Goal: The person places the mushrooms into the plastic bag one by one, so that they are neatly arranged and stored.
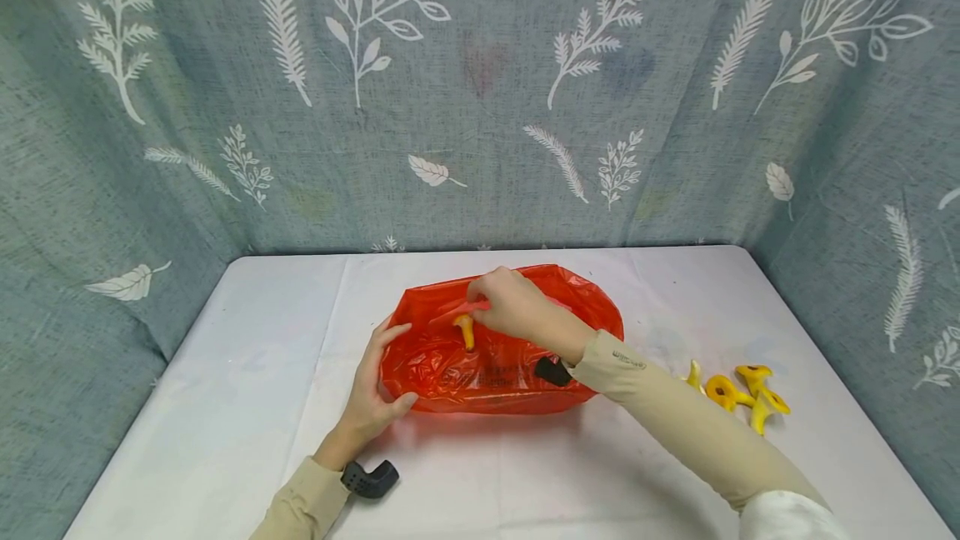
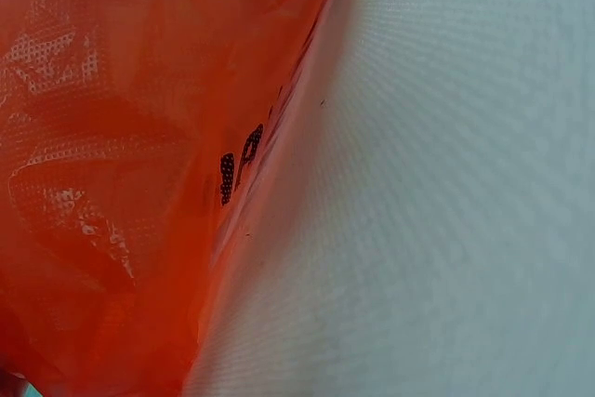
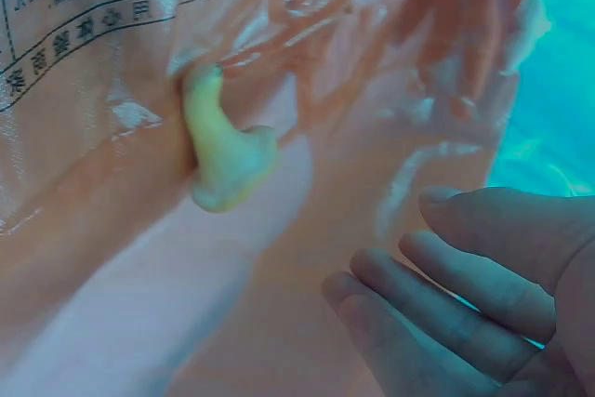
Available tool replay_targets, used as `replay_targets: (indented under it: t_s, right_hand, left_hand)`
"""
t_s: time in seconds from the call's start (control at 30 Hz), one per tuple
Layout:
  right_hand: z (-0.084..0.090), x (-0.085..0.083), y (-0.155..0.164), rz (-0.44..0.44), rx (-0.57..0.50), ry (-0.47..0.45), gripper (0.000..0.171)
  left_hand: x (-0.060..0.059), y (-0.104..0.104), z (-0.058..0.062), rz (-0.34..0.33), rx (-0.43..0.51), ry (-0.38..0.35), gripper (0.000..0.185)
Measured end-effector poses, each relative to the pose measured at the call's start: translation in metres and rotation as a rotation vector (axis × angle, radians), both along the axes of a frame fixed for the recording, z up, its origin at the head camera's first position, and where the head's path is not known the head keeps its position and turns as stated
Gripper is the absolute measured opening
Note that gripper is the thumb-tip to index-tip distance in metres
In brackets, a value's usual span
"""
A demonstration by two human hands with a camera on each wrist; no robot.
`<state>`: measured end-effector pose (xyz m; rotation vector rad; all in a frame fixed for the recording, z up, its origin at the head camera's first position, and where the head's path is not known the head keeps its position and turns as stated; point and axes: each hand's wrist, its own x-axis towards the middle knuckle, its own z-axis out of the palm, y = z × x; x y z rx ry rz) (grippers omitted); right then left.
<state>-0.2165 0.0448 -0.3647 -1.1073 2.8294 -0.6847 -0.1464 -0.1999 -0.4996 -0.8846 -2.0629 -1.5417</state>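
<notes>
Over the mouth of the red plastic bag [image 1: 495,357], my right hand [image 1: 513,307] hovers with its fingers [image 3: 437,313] relaxed and lying loosely together, gripping nothing that I can see. Just below them a yellow mushroom-shaped piece [image 1: 466,329] sits inside the bag, apart from the fingertips; the right wrist view shows it [image 3: 218,151] against the thin film. My left hand [image 1: 375,390] rests at the bag's left end, fingers straight against the plastic and thumb hooked under the lower edge, steadying that side. From the left wrist view I only get the bag's wall [image 2: 121,183] meeting the white bench [image 2: 437,230]. The bag lies in the middle of the bench [image 1: 225,407], mouth open. Well to the right of it, beyond my right sleeve, lies a small group of yellow pieces [image 1: 742,394]. Leaf-patterned grey cloth [image 1: 480,90] hangs behind and on both sides.
</notes>
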Motion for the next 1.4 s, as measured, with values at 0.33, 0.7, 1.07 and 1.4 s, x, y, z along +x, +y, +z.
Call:
replay_targets:
  t_s: [0.33,0.7,1.07,1.4]
  right_hand:
    - [0.018,0.007,0.020,0.026,-0.166,-0.042,0.009]
    - [0.027,0.007,0.055,-0.041,-0.348,-0.107,0.014]
    - [0.038,0.014,0.100,-0.169,-0.473,-0.101,0.013]
    - [0.042,0.025,0.148,-0.293,-0.509,-0.068,0.018]
  left_hand:
    - [0.000,0.000,0.002,0.002,0.002,0.009,0.082]
    - [0.000,0.000,0.002,0.006,0.002,0.011,0.082]
    - [0.000,0.000,0.002,0.014,-0.005,0.009,0.082]
    - [0.000,0.000,0.001,0.006,0.001,0.016,0.082]
